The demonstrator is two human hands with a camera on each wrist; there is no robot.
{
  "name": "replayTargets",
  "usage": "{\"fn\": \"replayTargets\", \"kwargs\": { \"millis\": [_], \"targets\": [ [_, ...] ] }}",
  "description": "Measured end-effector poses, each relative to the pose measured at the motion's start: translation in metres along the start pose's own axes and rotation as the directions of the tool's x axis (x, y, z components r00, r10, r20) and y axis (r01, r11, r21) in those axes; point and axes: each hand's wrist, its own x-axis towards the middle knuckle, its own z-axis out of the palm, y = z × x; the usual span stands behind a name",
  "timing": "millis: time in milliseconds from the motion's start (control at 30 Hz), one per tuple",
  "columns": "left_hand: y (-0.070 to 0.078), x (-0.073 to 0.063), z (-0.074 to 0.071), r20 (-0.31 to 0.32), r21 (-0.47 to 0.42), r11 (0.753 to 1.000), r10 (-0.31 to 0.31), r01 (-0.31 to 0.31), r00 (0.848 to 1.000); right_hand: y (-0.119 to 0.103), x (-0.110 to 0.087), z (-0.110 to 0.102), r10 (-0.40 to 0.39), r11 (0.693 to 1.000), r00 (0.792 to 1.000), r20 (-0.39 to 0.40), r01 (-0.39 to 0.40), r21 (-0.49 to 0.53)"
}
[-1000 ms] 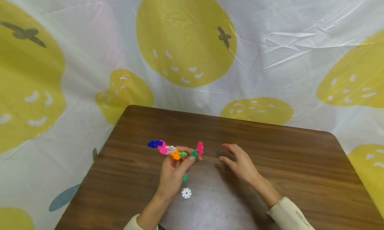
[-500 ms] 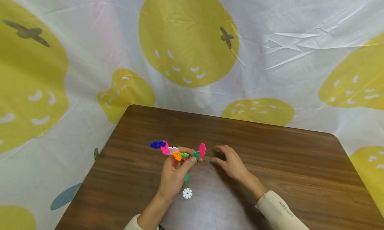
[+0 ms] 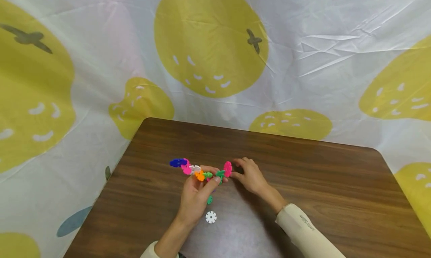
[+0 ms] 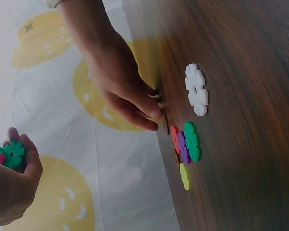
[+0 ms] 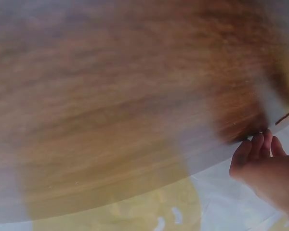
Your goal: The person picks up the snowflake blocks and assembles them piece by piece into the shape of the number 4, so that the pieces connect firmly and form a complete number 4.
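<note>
right fingers (image 3: 240, 162) leftward, white disc (image 3: 211, 214) apart

Linked discs (image 3: 199, 175) are sitting in the left hand (image 3: 195, 198), the right hand (image 3: 251, 178) facing them from three o'clock. At the left hand's five o'clock a loose disc (image 3: 211, 217) is lying on the bench (image 3: 323, 183), more discs (image 4: 192, 142) lying toward its twelve; cloth (image 3: 323, 71) is hanging behind.

The left hand (image 3: 195, 198) partly hides the joined notched discs (image 3: 199, 175), also cut off in the left wrist view. Lettering (image 3: 306, 223) on the right sleeve (image 3: 308, 237) is too small to read. The right wrist view blurs the tabletop (image 5: 111, 96).
</note>
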Motion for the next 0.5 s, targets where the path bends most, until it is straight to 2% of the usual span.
{"fn": "replayTargets", "kwargs": {
  "millis": [267, 500],
  "targets": [
    [0.0031, -0.0009, 0.0027, -0.003, -0.004, 1.0, -0.019, 0.019, 1.0, -0.0045, 0.0028, 0.0007, -0.011, 0.999, 1.0, 0.011, 0.012, -0.05],
    [0.0036, -0.0045, 0.003, -0.01, 0.016, 0.999, -0.04, 0.04, 0.999, -0.0096, -0.0031, -0.0009, 0.018, 0.999, 1.0, 0.018, -0.017, -0.032]
  ]
}}
